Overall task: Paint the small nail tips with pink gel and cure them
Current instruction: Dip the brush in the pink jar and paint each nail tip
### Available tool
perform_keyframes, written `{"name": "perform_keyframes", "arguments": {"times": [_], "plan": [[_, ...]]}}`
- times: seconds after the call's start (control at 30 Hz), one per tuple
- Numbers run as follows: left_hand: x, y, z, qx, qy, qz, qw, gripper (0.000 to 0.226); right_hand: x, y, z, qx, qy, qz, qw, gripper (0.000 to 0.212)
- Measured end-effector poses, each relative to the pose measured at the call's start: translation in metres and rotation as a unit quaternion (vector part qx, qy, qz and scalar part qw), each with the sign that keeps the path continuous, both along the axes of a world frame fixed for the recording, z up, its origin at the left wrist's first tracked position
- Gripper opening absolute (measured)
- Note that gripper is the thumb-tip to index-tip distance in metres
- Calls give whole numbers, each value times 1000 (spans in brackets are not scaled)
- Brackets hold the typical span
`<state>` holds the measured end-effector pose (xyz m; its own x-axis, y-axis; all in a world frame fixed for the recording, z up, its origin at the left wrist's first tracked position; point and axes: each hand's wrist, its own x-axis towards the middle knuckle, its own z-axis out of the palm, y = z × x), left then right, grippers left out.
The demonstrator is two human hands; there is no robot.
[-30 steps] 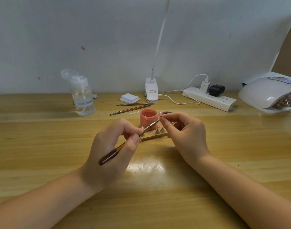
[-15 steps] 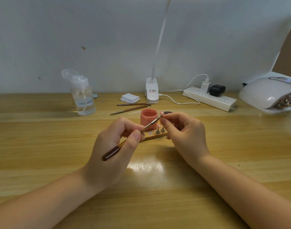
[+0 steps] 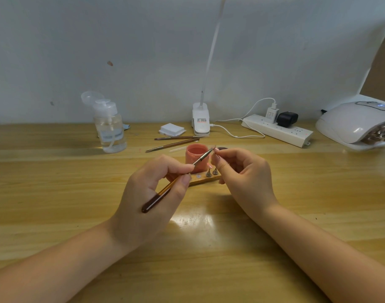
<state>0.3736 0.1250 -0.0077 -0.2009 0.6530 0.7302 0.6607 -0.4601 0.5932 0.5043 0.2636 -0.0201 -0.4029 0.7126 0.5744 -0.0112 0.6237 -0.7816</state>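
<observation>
My left hand (image 3: 152, 193) grips a brown nail brush (image 3: 165, 189), its metal ferrule and bristles pointing up and right. The bristles meet a small nail tip (image 3: 215, 157) that my right hand (image 3: 246, 173) pinches between thumb and forefinger. Just behind them stands an open pot of pink gel (image 3: 196, 156). A wooden holder strip (image 3: 205, 179) lies under my hands with two small metal stands on it; its left end is hidden by my left hand. The white curing lamp (image 3: 357, 123) sits at the far right.
A clear pump bottle (image 3: 109, 130) stands back left. Two spare brushes (image 3: 174, 142), a white pad stack (image 3: 172, 129), a clip lamp base (image 3: 200, 122) and a power strip (image 3: 276, 130) with cables lie along the back. The wooden table (image 3: 56, 182) runs to the wall.
Both hands have lifted slightly and the brush tip has moved a little up and right along the nail tip. The rest is unchanged.
</observation>
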Motion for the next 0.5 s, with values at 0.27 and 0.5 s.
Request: {"name": "perform_keyframes", "arguments": {"times": [0.27, 0.5], "plan": [[0, -1, -1, 9, -10, 6, 1000, 19, 0, 0, 0, -6, 0, 2, 1000, 13], [-1, -1, -1, 9, -2, 0, 1000, 17, 0, 0, 0, -8, 3, -4, 1000, 11]]}}
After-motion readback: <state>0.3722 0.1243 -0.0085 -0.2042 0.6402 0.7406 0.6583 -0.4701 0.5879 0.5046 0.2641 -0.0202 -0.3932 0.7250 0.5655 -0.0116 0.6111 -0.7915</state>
